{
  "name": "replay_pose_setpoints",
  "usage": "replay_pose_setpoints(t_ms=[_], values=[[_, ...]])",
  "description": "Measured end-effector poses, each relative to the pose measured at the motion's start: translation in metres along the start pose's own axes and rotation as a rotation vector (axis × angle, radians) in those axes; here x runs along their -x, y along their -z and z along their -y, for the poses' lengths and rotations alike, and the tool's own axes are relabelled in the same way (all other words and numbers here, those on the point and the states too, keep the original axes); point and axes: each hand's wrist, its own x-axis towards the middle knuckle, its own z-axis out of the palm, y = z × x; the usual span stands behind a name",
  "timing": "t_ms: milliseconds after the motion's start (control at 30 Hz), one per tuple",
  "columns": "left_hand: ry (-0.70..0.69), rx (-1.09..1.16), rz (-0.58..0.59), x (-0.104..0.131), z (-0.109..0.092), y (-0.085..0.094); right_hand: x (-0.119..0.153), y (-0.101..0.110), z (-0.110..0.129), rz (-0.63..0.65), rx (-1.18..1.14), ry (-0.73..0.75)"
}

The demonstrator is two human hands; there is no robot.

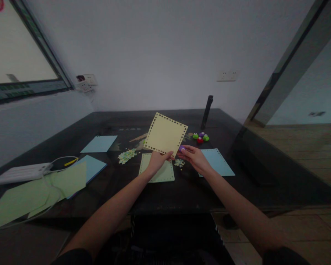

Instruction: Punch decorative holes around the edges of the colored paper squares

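Observation:
My left hand (159, 160) grips the lower edge of a yellow paper sheet (166, 133), raised and tilted above the table, with small holes punched along its borders. At the sheet's lower right corner, my right hand (193, 154) is closed on a small purple punch (181, 148). Beneath my left hand lies a pale green sheet (163, 174) with punched edges. Under and beside my right wrist is a light blue sheet (216, 162), punched along its edge. Small paper bits (180, 163) lie between these two sheets.
Several coloured punches (200, 140) stand behind my right hand, near an upright black object (207, 112). A pile of paper bits (127, 156) and a blue sheet (99, 144) are on the left. Green sheets (41, 191), a white power strip (22, 173) and cables lie farther left.

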Motion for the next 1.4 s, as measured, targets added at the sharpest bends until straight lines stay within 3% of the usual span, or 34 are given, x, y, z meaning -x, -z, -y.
replay_pose_setpoints(t_ms=[633,1200,1400], values=[[-0.066,-0.139,-0.019,0.0010,-0.0037,0.0018,0.0014,-0.0011,0.0014,-0.010,0.006,-0.018],[-0.120,-0.205,0.041,0.0030,-0.0025,0.0011,0.0065,-0.0074,0.0019,-0.031,0.207,0.005],[-0.128,-0.227,0.045,0.0028,-0.0042,0.0015,0.0059,-0.0076,-0.0002,-0.027,0.136,-0.024]])
